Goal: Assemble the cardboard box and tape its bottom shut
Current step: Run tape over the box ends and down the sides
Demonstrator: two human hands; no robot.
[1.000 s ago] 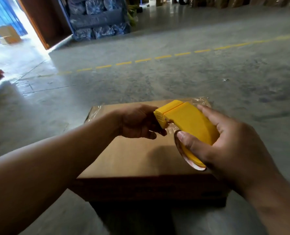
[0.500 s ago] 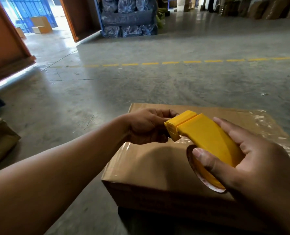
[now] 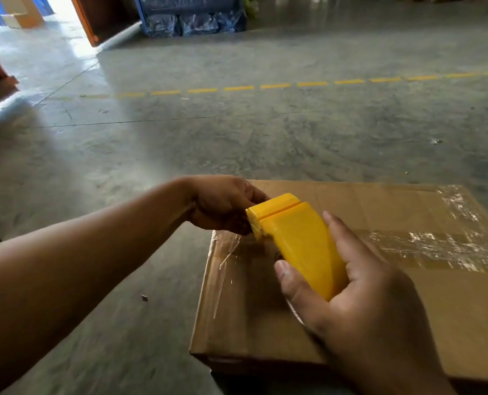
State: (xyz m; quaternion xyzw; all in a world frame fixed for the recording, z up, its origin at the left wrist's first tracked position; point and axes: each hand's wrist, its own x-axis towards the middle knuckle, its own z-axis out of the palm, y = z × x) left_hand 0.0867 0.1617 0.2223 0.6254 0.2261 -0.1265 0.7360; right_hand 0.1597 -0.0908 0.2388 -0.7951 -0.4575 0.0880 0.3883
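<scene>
A brown cardboard box [image 3: 442, 309] lies flat on the concrete floor, its upward face closed. A strip of clear tape [image 3: 436, 249] runs along its middle seam, with more shiny tape at the far right corner. My right hand [image 3: 359, 315] grips a yellow tape dispenser [image 3: 297, 246] over the box's left end, nose pointing left. My left hand [image 3: 222, 206] is closed at the dispenser's nose by the box's left edge, fingers pinched; what they hold is hidden. A thin loose length of tape [image 3: 225, 269] hangs down over the left edge.
Grey concrete floor [image 3: 237, 138] spreads all around, crossed by a dashed yellow line [image 3: 277, 86]. Blue wrapped bundles [image 3: 191, 21] on a rack stand at the far back. An open doorway [image 3: 63, 12] with cardboard boxes [image 3: 20, 15] outside is at the far left.
The dispenser and both hands have travelled left along the box to its left edge. The taped seam now shows to the right of my right hand. The view has shifted left.
</scene>
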